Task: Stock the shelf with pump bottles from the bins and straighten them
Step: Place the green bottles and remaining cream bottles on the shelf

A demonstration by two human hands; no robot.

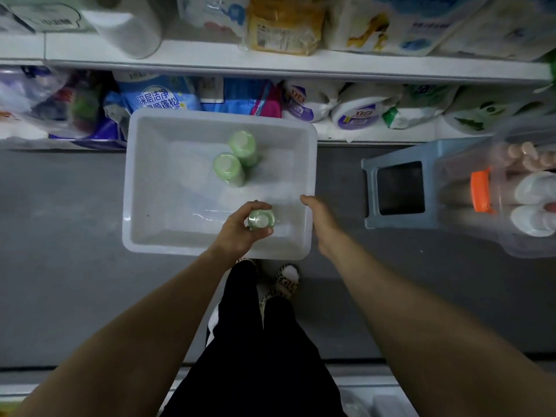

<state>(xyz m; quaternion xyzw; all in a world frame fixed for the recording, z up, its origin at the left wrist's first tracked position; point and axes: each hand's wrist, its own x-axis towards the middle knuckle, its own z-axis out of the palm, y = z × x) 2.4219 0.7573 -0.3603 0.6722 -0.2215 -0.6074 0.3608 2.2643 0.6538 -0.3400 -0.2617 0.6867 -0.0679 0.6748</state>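
Our left hand [240, 230] gripped a green bottle [261, 219] in the white bin [132, 176]; our right hand [319, 219] hung open, so we judged a straight upward lift best.

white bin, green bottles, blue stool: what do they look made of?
White bin: looks like moulded plastic, semi-gloss; rounded rim and soft highlights on the walls.
Green bottles, two standing in the bin and one gripped by the left hand: probably plastic, smooth, slightly translucent; motion blur leaves it open.
Blue stool: moulded plastic, matte, with a square opening in the seat.
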